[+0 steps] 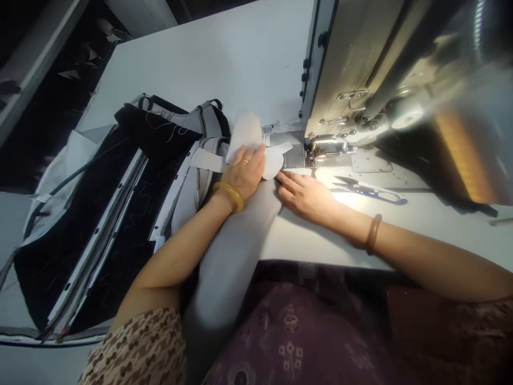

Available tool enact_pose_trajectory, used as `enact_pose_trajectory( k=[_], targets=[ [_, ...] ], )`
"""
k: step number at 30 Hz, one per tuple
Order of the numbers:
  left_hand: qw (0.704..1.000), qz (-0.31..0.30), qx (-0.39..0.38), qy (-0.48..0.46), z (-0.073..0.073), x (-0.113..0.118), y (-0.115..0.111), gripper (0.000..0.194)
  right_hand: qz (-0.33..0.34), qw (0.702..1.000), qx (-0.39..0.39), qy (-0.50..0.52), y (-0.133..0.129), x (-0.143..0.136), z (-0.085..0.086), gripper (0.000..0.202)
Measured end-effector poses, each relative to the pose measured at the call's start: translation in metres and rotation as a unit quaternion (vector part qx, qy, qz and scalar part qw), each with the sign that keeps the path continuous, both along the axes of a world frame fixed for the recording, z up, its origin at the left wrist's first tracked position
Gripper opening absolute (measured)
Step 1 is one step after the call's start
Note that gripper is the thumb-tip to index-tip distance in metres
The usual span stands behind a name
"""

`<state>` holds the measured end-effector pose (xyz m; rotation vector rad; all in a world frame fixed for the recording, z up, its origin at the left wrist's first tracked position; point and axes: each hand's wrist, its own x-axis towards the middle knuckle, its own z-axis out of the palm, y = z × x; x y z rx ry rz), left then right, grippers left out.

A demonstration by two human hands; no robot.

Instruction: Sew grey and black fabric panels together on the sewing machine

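Grey fabric (236,246) runs from the middle of the view towards six o'clock, its upper end under white material (273,161). The left hand (245,174) lies over that end, fingers slightly bent and close together; whether they pinch anything, I cannot tell. Just beside it, at about four o'clock, the right hand (302,195) rests low, fingers gently curled, tips at the fabric's edge; its grip is hidden too. The presser foot (311,154) stands at two o'clock from the white material, apart from it, so no stitching appears under way at these pieces. Snips (371,191) lie on the desk (208,59) at three o'clock. At nine o'clock, a black-and-white bundle (120,203) looks partly assembled, loose threads showing; how much remains is unclear.
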<state>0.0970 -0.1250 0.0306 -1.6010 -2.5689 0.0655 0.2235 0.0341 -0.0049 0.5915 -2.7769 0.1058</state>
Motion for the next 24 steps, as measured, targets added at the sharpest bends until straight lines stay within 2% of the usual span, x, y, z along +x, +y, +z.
enact_pose_trajectory(
  k=[3, 10, 18, 24],
  targets=[
    [0.998, -0.03, -0.042, -0.026, -0.0013, -0.004, 0.0026, 0.039, 0.003, 0.999, -0.025, -0.021, 0.0022, -0.0014, 0.0, 0.022],
    [0.998, 0.004, -0.002, -0.061, 0.0002, -0.0039, 0.0086, 0.041, -0.02, 0.997, -0.052, -0.053, 0.002, -0.0049, 0.0012, 0.031],
    [0.998, -0.033, 0.014, -0.051, -0.0039, -0.0067, 0.0048, 0.038, -0.02, 0.996, -0.071, -0.054, 0.0019, -0.0047, 0.0007, 0.029],
    [0.998, -0.022, 0.005, -0.051, -0.0045, -0.0061, 0.0041, 0.041, -0.024, 0.994, -0.07, -0.08, -0.0001, -0.0045, 0.0044, 0.029]
  ],
)
